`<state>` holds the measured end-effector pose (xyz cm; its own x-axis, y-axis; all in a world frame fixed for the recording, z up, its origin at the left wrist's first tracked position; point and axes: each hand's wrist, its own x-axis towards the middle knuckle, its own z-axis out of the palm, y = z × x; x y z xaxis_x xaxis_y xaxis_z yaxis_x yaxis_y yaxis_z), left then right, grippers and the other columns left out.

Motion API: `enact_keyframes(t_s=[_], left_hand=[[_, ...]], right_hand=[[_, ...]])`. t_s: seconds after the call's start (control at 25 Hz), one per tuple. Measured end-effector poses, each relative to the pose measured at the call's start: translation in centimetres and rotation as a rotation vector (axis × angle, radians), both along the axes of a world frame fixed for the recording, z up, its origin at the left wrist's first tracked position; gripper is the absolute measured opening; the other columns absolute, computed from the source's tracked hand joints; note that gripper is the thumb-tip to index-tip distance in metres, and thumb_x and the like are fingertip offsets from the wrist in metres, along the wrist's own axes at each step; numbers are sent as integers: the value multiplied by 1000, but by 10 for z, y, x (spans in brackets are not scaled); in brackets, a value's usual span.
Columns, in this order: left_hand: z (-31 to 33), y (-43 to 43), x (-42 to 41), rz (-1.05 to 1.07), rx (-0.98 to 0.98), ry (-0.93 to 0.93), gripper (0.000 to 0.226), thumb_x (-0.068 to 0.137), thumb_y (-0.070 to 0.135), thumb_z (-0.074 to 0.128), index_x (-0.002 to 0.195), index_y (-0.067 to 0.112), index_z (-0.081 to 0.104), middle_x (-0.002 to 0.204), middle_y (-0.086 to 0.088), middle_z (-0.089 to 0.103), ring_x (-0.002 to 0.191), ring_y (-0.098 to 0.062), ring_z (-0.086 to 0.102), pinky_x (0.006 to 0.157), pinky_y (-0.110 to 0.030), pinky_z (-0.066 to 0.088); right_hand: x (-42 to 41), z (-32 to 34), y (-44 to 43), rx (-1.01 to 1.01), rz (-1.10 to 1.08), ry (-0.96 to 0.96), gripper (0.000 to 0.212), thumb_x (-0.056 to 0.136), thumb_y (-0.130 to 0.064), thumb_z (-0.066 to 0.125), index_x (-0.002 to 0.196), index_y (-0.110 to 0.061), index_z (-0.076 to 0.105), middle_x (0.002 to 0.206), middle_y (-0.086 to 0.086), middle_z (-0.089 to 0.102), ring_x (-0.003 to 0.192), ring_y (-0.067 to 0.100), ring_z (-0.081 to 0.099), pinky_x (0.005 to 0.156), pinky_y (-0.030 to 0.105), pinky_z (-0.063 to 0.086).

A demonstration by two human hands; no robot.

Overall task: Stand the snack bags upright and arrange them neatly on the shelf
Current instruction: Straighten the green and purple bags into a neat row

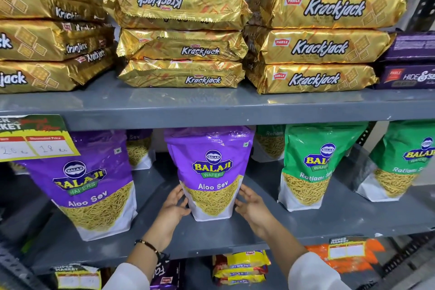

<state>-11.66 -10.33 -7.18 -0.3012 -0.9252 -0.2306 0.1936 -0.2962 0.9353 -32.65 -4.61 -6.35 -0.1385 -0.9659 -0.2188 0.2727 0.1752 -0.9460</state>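
Standing upright on the grey middle shelf (235, 231), the purple Aloo Sev bag (210, 172) is between my two hands. My left hand (173, 206) lies against its lower left edge and my right hand (250, 205) against its lower right edge; on both, the fingers are spread a little and laid flat on the bag's sides, not pinching it. Both palms touch the bag near its white bottom part. On the left wrist I see a thin dark bracelet (147, 245), and both arms have white sleeves.

This bag is purple on top, with the Balaji Wafers logo in the middle and a clear window below that shows yellow sev. Its top reaches close under the shelf above. Its base sits flat on the shelf.

To the left stands a second purple Aloo Sev bag (89, 186), leaning a little, its upper corner partly covered by a price tag (35, 141). To the right stands a green Ratlami Sev bag (313, 165), and another green bag (404, 162) is further right. More bags stand behind, near the back. On the upper shelf lie stacks of gold Krackjack packs (322, 47).
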Motion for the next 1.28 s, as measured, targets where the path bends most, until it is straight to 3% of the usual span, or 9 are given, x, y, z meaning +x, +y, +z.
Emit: enact_keyframes(t_s=[0.08, 0.24, 0.52, 0.76, 0.96, 1.12, 1.2, 1.28], left_hand=[[-1, 0, 0, -1, 1, 0, 76, 74, -28, 32, 139, 12, 32, 147, -8, 39, 131, -26, 42, 73, -23, 44], [-2, -4, -2, 10, 6, -4, 77, 74, -29, 33, 140, 11, 31, 147, -10, 38, 134, -28, 39, 72, -23, 46], [-2, -8, -8, 46, -4, 40, 76, 71, -31, 30, 131, 16, 37, 145, -12, 39, 133, -29, 39, 78, -27, 46], [-11, -11, -7, 43, -2, 21, 81, 70, -31, 32, 139, 11, 31, 148, -13, 38, 134, -29, 39, 72, -23, 49], [-12, -11, -8, 65, 2, 29, 81, 70, -30, 33, 140, 11, 31, 148, -14, 38, 135, -29, 38, 70, -21, 52], [-11, -10, -10, 91, -2, 44, 83, 70, -31, 33, 139, 15, 30, 149, -13, 36, 135, -29, 38, 71, -23, 52], [-9, -7, -12, 143, 7, 80, 95, 69, -32, 34, 143, 24, 22, 154, -7, 27, 136, -30, 35, 79, -32, 48], [-5, -3, -10, 213, -5, 26, 101, 70, -31, 39, 144, 32, 15, 155, -1, 19, 136, -30, 34, 89, -38, 43]], right_hand=[[0, -2, -2, 4, 0, -8, 58, 81, 18, 38, 118, -23, 55, 115, -6, 63, 113, 21, 59, 75, 26, 53], [1, -2, -1, 3, -10, -17, 57, 81, 18, 38, 104, -30, 59, 115, -6, 63, 112, 21, 60, 81, 32, 53], [2, 0, 0, -20, -11, -28, 56, 81, 18, 39, 100, -29, 62, 106, -9, 68, 104, 17, 63, 74, 26, 55], [1, 0, 1, -7, 4, -5, 58, 81, 19, 38, 100, -31, 60, 111, -12, 65, 108, 17, 62, 73, 23, 53], [1, 2, 0, 12, 0, -4, 55, 82, 17, 41, 99, -31, 60, 113, -7, 65, 111, 20, 61, 82, 30, 52], [-1, -1, -2, 34, 3, -16, 56, 83, 15, 43, 119, -25, 56, 117, -6, 63, 114, 21, 59, 81, 29, 54], [2, -2, -1, 39, -123, -5, 62, 81, 17, 44, 131, -20, 46, 123, -4, 57, 115, 23, 57, 75, 25, 55], [7, -4, 4, 52, -404, -45, 53, 79, 19, 46, 123, -10, 50, 112, 6, 56, 101, 26, 57, 60, 16, 53]])
